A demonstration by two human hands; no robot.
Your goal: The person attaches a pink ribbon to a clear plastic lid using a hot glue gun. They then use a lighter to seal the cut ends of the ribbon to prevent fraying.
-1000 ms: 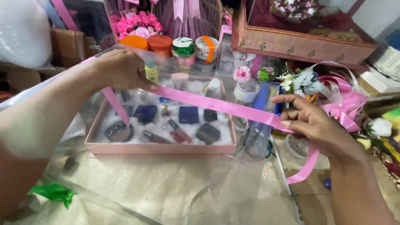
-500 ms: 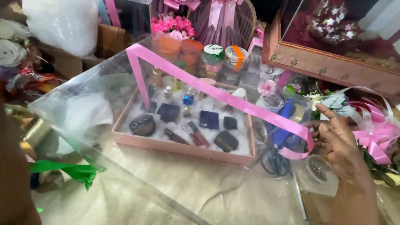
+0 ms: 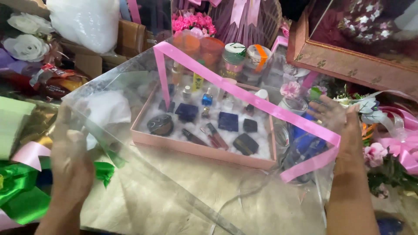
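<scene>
A shallow pink tray (image 3: 196, 150) holds several cosmetics on white fluff: dark compacts, lipsticks, small bottles. Above it hangs a clear plastic cover (image 3: 130, 87), box-shaped, with a pink ribbon (image 3: 244, 93) running across its top and down its right side. My left hand (image 3: 72, 167) presses flat against the cover's left wall, fingers spread. My right hand (image 3: 342, 124) holds the cover's right side where the ribbon bends down. The cover sits tilted over the tray, higher at the back.
Jars with coloured lids (image 3: 235, 56) and pink flowers (image 3: 191, 21) stand behind the tray. A large rose-coloured box (image 3: 348, 61) is at the back right. Pink ribbon bows (image 3: 400, 148) lie at the right, green foil (image 3: 26, 191) and white roses (image 3: 26, 45) at the left.
The ribbon was first stretched between both hands. Now the ribbon lies on the clear cover, and both hands grip the cover's sides over the tray.
</scene>
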